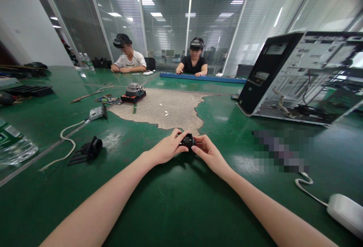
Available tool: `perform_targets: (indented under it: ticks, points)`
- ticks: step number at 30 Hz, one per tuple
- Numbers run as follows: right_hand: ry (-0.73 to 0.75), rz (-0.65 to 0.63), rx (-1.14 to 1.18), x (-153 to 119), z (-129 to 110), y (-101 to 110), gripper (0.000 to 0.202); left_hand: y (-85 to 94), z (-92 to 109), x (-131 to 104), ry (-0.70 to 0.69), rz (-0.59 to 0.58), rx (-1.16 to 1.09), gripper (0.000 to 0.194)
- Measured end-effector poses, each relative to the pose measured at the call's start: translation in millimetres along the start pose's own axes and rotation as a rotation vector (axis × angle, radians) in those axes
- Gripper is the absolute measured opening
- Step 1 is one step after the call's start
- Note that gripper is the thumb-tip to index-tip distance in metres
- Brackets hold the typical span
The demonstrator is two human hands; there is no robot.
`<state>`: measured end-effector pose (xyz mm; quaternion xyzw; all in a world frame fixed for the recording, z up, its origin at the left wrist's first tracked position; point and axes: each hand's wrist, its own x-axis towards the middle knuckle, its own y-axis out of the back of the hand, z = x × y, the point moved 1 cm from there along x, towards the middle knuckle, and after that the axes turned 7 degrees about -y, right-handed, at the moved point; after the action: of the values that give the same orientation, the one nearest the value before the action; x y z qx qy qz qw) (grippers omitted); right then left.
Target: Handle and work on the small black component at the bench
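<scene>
- Forearms [113,194] stretch forward from the lower corners, slanting inward toward each other.
- Left hand [166,148], back upward, grips one side of a small black part [187,141], thumb on the near side.
- Right hand [211,154] pinches its other side, fingers bent.
- Black part sits between both hands, over the green table [170,216]; whether touching is unclear.
</scene>
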<state>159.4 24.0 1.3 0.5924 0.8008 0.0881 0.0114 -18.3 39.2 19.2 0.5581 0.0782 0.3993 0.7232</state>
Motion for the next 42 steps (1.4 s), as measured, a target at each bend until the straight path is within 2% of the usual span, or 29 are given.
perform_targets:
  ticks: [4, 8, 10, 14, 17, 20, 23, 27, 31, 35, 42]
  points:
    - [0.004, 0.022, -0.032, 0.8, 0.5, -0.4, 0.026, -2.7, 5.4, -1.3, 0.046, -0.009, 0.075, 0.053]
    - [0.002, 0.024, -0.047, 0.4, -0.3, -0.6, 0.026, -5.1, 9.2, -1.4, 0.048, 0.011, 0.127, 0.086]
    - [0.004, 0.014, -0.029, -0.3, -1.4, -0.9, 0.025, -7.2, 9.7, -0.9, 0.052, 0.040, 0.130, 0.093]
    - [0.035, -0.004, 0.026, -2.0, -4.0, -1.9, 0.026, -12.0, 9.7, 0.9, 0.074, 0.094, 0.117, 0.082]
    - [0.049, 0.029, 0.018, -2.0, -3.7, -2.3, 0.021, -14.0, 10.2, 1.6, 0.085, 0.124, 0.104, 0.078]
    - [0.059, 0.061, -0.009, -0.4, -1.9, -2.4, 0.018, -14.3, 11.6, 1.8, 0.093, 0.140, 0.104, 0.077]
    - [0.031, 0.075, -0.034, 1.4, -0.8, -2.2, 0.023, -14.3, 13.9, 1.7, 0.108, 0.146, 0.111, 0.077]
    - [-0.007, 0.047, -0.049, 0.9, -2.7, -2.3, 0.026, -15.4, 17.0, 2.0, 0.141, 0.165, 0.115, 0.079]
    - [0.032, 0.019, -0.019, -1.5, -4.2, -2.9, 0.027, -16.5, 19.1, 2.9, 0.175, 0.168, 0.134, 0.072]
    - [0.042, 0.023, -0.007, -0.5, -2.0, -3.2, 0.022, -16.5, 20.4, 4.0, 0.190, 0.166, 0.135, 0.071]
    - [0.032, 0.041, -0.020, 0.6, -1.2, -2.9, 0.026, -15.4, 20.8, 4.0, 0.185, 0.160, 0.152, 0.071]
